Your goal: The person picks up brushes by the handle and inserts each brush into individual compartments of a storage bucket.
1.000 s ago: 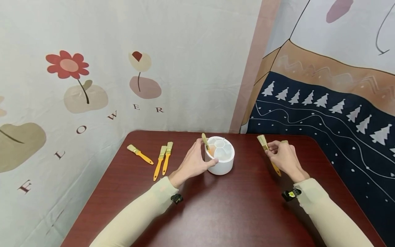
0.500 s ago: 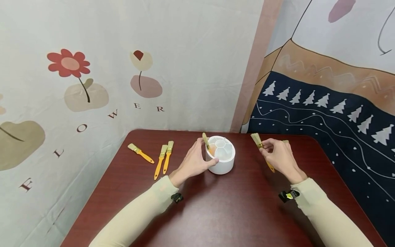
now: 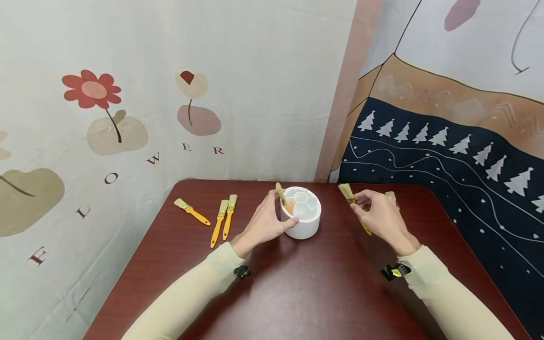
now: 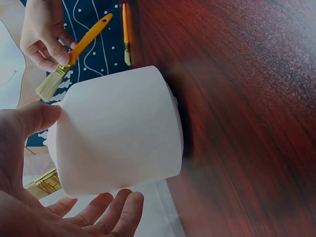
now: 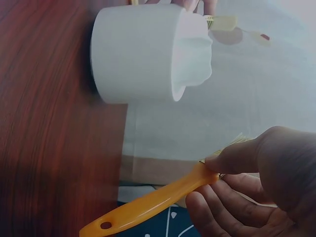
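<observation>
A white round brush holder [image 3: 302, 229] with several compartments stands upright on the table. My left hand [image 3: 267, 223] holds it from the left, thumb on the near side and fingers round the far side. One paintbrush [image 3: 280, 192] stands bristles up in a left compartment, tilted left. To the right, above the table, my right hand [image 3: 379, 216] pinches another yellow-handled paintbrush [image 5: 163, 198] near its metal band. In the head view its bristles point up and left, its handle down toward the table. In the left wrist view the holder [image 4: 118, 133] hides its own compartments.
Several paintbrushes lie on the dark red table [image 3: 297, 293]: one at far left [image 3: 192, 211], a pair [image 3: 223, 219] left of my left hand, and one [image 3: 392, 194] partly hidden behind my right hand. Printed cloth [image 3: 255, 94] hangs behind the table's back edge.
My right hand has moved left with the paintbrush, nearer the holder and away from the brush behind it. The left hand stays on the holder.
</observation>
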Tool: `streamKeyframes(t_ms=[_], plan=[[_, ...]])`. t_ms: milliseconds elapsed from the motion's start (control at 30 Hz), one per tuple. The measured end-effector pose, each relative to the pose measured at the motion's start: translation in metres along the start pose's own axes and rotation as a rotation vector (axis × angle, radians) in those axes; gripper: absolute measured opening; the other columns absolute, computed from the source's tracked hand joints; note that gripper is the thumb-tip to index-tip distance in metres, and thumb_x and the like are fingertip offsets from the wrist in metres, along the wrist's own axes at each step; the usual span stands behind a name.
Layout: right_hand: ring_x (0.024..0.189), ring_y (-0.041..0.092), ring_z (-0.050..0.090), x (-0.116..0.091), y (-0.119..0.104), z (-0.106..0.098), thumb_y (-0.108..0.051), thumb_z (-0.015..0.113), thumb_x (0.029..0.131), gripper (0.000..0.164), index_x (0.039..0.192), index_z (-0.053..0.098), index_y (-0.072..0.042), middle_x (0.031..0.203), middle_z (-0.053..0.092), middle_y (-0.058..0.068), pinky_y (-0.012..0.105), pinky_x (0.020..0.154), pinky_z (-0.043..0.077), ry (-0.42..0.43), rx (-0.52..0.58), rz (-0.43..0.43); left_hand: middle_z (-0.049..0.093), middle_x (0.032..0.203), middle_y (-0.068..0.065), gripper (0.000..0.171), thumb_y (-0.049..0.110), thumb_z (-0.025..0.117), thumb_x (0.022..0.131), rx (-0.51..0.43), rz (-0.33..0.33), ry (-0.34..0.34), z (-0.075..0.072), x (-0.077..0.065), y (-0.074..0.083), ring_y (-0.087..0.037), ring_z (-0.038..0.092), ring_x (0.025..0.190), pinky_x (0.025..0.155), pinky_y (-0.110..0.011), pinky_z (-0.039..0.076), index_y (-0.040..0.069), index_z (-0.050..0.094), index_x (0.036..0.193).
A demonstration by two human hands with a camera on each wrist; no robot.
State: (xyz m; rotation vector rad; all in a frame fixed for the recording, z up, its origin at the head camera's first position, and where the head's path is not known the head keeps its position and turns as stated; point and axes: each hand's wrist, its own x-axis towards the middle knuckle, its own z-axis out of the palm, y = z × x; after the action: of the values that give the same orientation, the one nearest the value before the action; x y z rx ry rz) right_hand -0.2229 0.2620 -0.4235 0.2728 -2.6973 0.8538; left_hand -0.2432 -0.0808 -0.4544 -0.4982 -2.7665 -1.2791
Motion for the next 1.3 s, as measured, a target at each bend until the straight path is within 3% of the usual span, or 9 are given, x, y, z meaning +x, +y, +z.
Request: streamKeyframes(t_ms=[300,500,567,967,1067,1100,1233,1300], plan=[[0.094,0.028,0.081,-0.003,-0.013,-0.002,-0.011,0.085,0.104,0.024,0.125,0.082,0.001,0.112,0.087,0.018,0.028,0.085,0.064,-0.012,0.043,-0.022,0.061,0.165,-0.021,0.092,0.042,0.093,0.095,-0.001,-0.007,-0.006,0.0,0.0,-0.001,-0.041,0.064,0.152,0.123,-0.061,0.056,0.01,0.045,0.167],[0.093,0.028,0.082,-0.003,-0.022,-0.001,-0.008,0.087,0.103,0.024,0.124,0.082,0.001,0.112,0.086,0.019,0.051,0.089,0.072,-0.001,0.061,-0.058,0.061,0.164,-0.023,0.093,0.042,0.093,0.095,0.002,0.006,-0.006,-0.001,-0.001,-0.001,-0.042,0.064,0.152,0.123,-0.062,0.056,0.008,0.045,0.167],[0.093,0.028,0.082,-0.003,-0.025,-0.001,-0.008,0.088,0.102,0.024,0.125,0.082,0.0,0.113,0.086,0.019,0.054,0.09,0.072,-0.001,0.066,-0.069,0.061,0.164,-0.023,0.094,0.042,0.093,0.094,0.001,0.011,-0.003,-0.002,-0.001,-0.001,-0.043,0.064,0.152,0.123,-0.063,0.056,0.008,0.045,0.167],[0.09,0.025,0.082,-0.004,-0.038,-0.001,-0.007,0.09,0.101,0.023,0.122,0.083,-0.003,0.11,0.087,0.015,0.03,0.085,0.069,0.012,0.074,-0.126,0.062,0.163,-0.024,0.094,0.044,0.094,0.093,0.002,0.004,0.0,-0.004,0.0,0.001,-0.044,0.065,0.15,0.122,-0.063,0.056,0.008,0.046,0.166],[0.089,0.024,0.082,-0.003,-0.042,0.0,-0.007,0.09,0.1,0.021,0.12,0.084,-0.003,0.109,0.087,0.013,0.034,0.084,0.071,0.014,0.084,-0.136,0.062,0.163,-0.024,0.095,0.045,0.094,0.093,0.002,0.005,-0.005,-0.004,0.0,0.0,-0.043,0.064,0.152,0.123,-0.064,0.055,0.008,0.046,0.166],[0.089,0.023,0.082,-0.003,-0.044,-0.001,-0.007,0.09,0.1,0.021,0.12,0.084,-0.004,0.108,0.087,0.013,0.037,0.084,0.072,0.015,0.089,-0.143,0.062,0.164,-0.021,0.099,0.052,0.094,0.092,-0.004,0.032,0.007,0.004,0.007,-0.017,-0.039,0.064,0.152,0.124,-0.06,0.056,0.01,0.045,0.167],[0.088,0.023,0.081,-0.002,-0.051,-0.001,-0.006,0.09,0.1,0.02,0.119,0.084,-0.004,0.107,0.087,0.012,0.048,0.084,0.073,0.017,0.104,-0.166,0.062,0.164,-0.021,0.099,0.054,0.094,0.092,-0.013,0.038,0.006,0.006,0.008,-0.019,-0.041,0.063,0.154,0.125,-0.062,0.055,0.011,0.045,0.167],[0.088,0.022,0.081,-0.002,-0.054,-0.001,-0.005,0.091,0.099,0.021,0.119,0.084,-0.005,0.108,0.087,0.011,0.047,0.084,0.073,0.019,0.105,-0.175,0.062,0.164,-0.021,0.098,0.053,0.094,0.093,-0.008,0.036,0.003,0.006,0.008,-0.018,-0.041,0.063,0.154,0.125,-0.061,0.055,0.011,0.045,0.166]])
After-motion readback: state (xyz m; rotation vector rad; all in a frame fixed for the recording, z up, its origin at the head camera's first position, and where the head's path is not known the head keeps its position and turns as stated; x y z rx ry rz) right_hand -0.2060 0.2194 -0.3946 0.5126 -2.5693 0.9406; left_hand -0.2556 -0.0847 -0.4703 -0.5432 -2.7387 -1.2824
